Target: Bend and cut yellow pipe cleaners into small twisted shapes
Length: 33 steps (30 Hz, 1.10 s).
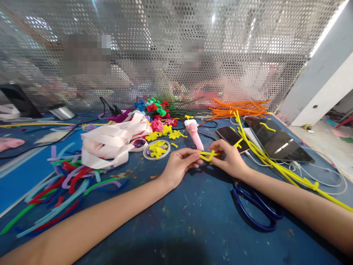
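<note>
Between my two hands, above the blue table, is a bent yellow pipe cleaner (207, 156). My left hand (180, 165) pinches its left end between thumb and fingers. My right hand (227, 158) is closed on its other side, with part of the piece hidden behind the fingers. Just beyond my hands lies a pink handheld device (195, 136) with a white head. Blue-handled scissors (255, 208) rest below my right wrist, their blades hidden under it. Long yellow pipe cleaners (271, 162) run past the right forearm. A ring (156, 149) with small yellow flower shapes lies left of my hands.
Pale ribbon (110, 143) is heaped at the left, beside scattered coloured pipe cleaner pieces (71, 180). Orange pipe cleaners (239, 109) lie at the back, near coloured flowers (157, 106). A phone (231, 138), a tablet (275, 140) and white cables are at right. Perforated metal mesh (171, 48) stands behind.
</note>
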{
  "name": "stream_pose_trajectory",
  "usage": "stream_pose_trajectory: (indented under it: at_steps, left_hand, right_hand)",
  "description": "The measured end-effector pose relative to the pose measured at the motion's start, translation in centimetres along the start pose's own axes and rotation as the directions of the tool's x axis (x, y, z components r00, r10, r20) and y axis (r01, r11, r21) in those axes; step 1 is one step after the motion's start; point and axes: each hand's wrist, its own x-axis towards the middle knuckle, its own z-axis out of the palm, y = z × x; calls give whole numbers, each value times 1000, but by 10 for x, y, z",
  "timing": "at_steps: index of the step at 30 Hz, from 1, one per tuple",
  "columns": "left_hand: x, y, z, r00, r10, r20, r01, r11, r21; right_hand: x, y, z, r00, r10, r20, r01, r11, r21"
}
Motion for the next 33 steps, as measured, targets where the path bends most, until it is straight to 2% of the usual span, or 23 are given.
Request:
stream_pose_trajectory:
  at_steps: [3,5,10,14,17,22,26,29,33]
  left_hand:
    - [3,1,-1,996,-4,-93,-5,996,-92]
    - [3,2,-1,996,2,-92,-10,996,-90]
    - [-1,4,4,1000,15,24,-16,999,34]
    - [-4,6,7,992,38,121,-60,982,180]
    - [-7,10,10,988,59,142,-98,954,285]
    - [-11,12,11,986,65,152,-118,920,374]
    - [-12,11,11,978,55,199,-136,897,421]
    - [-13,10,11,977,81,199,-167,870,464]
    - [-12,10,10,976,125,176,-201,821,534]
  right_hand:
    - [2,0,0,1000,1,10,-1,1000,-6]
    - [2,-1,-1,999,-39,12,40,998,-45]
    - [0,-5,-3,980,-198,22,199,966,-167]
    - [0,-7,-4,962,-255,100,270,942,-198]
    - [-1,-7,-3,948,-281,147,309,925,-222]
    - [-4,-6,-1,952,-307,-9,287,899,-330]
    - [-4,-4,-1,925,-378,-25,350,878,-327]
    - [-3,-5,-1,937,-348,-5,330,894,-304]
    - [0,-8,-1,974,-214,77,227,941,-253]
